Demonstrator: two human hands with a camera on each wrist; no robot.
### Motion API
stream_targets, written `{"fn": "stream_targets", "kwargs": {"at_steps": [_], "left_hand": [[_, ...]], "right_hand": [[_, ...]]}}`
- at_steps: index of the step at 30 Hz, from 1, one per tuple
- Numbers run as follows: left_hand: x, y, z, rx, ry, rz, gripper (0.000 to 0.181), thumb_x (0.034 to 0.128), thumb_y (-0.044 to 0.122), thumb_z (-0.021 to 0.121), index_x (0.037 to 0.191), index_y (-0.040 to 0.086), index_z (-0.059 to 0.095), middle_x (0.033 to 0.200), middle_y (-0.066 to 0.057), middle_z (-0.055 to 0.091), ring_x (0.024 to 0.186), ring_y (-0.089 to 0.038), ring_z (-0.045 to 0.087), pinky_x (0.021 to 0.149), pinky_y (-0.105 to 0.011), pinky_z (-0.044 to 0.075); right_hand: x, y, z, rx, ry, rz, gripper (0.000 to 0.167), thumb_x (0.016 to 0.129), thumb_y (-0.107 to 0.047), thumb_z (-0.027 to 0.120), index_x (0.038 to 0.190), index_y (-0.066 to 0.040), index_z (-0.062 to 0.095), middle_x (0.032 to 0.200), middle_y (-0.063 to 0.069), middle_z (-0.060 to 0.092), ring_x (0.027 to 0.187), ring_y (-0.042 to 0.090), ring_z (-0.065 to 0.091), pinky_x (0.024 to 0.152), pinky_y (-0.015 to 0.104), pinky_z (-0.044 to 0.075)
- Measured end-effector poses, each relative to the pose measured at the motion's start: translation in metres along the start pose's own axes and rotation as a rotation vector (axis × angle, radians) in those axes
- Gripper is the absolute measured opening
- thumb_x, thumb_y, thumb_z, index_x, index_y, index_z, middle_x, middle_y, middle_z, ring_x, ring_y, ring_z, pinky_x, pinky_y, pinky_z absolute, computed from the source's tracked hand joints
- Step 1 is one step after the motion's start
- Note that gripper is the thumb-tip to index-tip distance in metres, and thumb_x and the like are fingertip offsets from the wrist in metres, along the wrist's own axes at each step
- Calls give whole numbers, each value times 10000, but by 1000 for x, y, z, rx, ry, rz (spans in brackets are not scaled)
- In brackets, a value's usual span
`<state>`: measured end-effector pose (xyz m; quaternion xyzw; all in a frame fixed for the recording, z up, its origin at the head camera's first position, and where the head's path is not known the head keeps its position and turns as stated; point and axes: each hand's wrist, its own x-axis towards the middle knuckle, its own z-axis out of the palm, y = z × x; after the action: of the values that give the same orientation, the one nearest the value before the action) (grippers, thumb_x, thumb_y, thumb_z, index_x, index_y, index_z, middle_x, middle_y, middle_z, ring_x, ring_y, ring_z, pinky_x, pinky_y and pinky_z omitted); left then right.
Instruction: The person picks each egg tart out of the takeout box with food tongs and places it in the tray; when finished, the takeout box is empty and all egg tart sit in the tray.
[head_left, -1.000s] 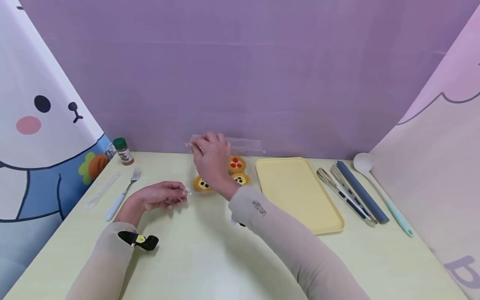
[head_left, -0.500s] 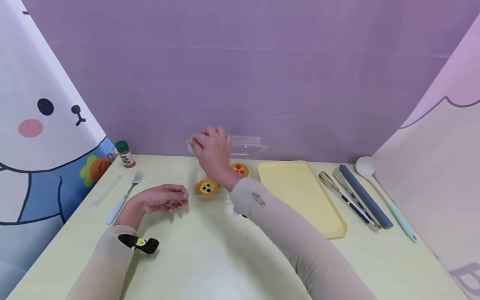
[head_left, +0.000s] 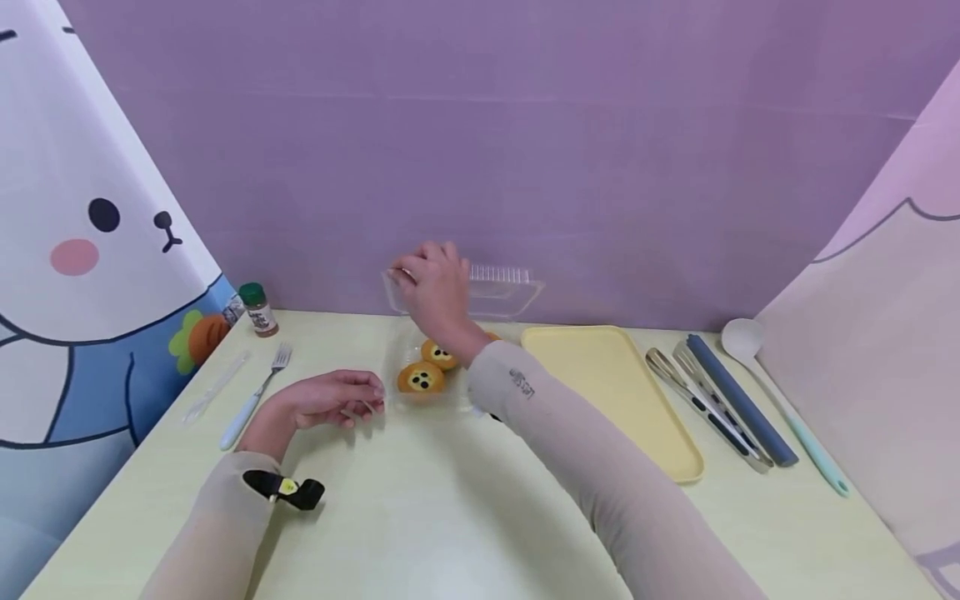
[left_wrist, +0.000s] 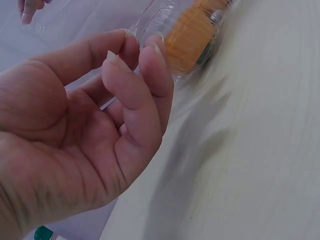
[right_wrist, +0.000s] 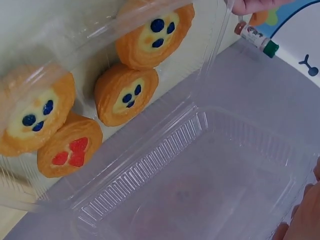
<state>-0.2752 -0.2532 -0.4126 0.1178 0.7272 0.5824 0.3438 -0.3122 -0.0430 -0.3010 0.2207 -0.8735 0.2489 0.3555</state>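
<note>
A clear plastic hinged box holds several round egg tarts (head_left: 422, 379), some topped with blueberry-like dots. In the right wrist view, one tart (right_wrist: 70, 152) bears red pieces. The box's lid (head_left: 504, 292) stands raised at the back. My right hand (head_left: 437, 293) reaches over the tarts and holds the lid's upper edge at its left part, fingers curled over it. At the box's near left corner, my left hand (head_left: 330, 398) pinches the clear rim between thumb and forefinger, the other fingers loosely bent. My right forearm hides part of the box and some tarts.
Right of the box lies a yellow tray (head_left: 607, 392). Beyond it are metal tongs (head_left: 701, 404), a dark blue stick-shaped thing (head_left: 742, 400) and a white spoon (head_left: 780, 392). On the left are a fork (head_left: 255, 396), a clear plastic strip (head_left: 215, 386) and a green-capped seasoning jar (head_left: 258, 310).
My right hand has tilted the lid further up and back, so more of its inside shows. My left hand stays at the corner. The head view has shifted slightly.
</note>
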Motion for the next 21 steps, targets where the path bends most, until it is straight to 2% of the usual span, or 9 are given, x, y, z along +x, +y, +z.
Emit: {"fn": "stream_targets", "kwargs": {"at_steps": [11, 21], "left_hand": [[5, -1, 2, -6, 28, 0, 263, 1032, 254, 561, 1155, 23, 556, 1015, -24, 650, 838, -139, 620, 650, -229, 502], [5, -4, 2, -29, 49, -1, 280, 1027, 250, 569, 1166, 8, 545, 995, -18, 647, 824, -130, 617, 633, -215, 492]], "right_hand": [[9, 9, 6, 4, 9, -31, 130, 939, -332, 707, 986, -269, 811, 924, -31, 640, 902, 188, 496, 775, 352, 339], [21, 14, 12, -65, 50, -18, 201, 957, -398, 661, 983, -258, 803, 955, -24, 646, 936, 184, 509, 796, 357, 357]]}}
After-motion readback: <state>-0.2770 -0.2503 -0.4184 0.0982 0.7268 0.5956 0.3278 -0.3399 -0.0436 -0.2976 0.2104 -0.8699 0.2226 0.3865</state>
